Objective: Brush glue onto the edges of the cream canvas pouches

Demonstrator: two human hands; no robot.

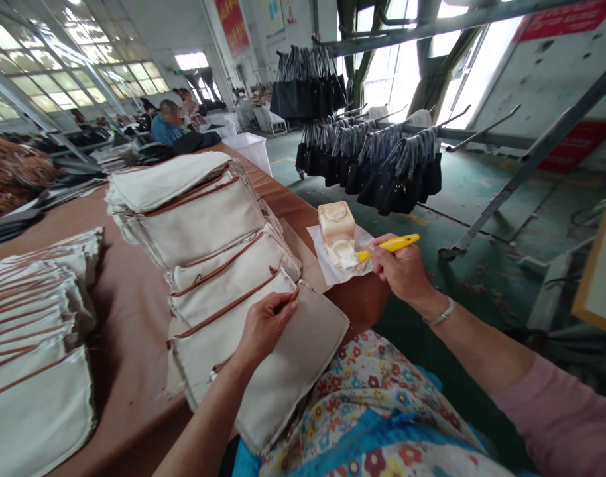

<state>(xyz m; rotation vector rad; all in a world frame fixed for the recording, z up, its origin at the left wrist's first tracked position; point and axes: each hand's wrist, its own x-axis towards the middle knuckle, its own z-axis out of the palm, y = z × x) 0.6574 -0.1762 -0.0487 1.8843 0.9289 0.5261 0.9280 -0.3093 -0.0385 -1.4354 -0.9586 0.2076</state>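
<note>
My right hand (400,268) grips a yellow-handled brush (393,245). Its bristle end sits in white paste (343,255) on a sheet of paper (325,265), right by a small pale tub (335,222). My left hand (268,324) pinches the end of the brown trim strip (233,305) at the top of the front cream fabric panel (283,371). That panel leans over the table edge towards my lap. Behind it lies an overlapping stack of like cream panels (203,222), each edged with brown trim.
Another row of cream panels (39,404) lies at the left of the brown-covered table (128,324). Black bags (372,159) hang from a metal rack (502,199) at the right. A white bin (250,149) stands beyond the table, and a person in blue (166,126) sits farther back.
</note>
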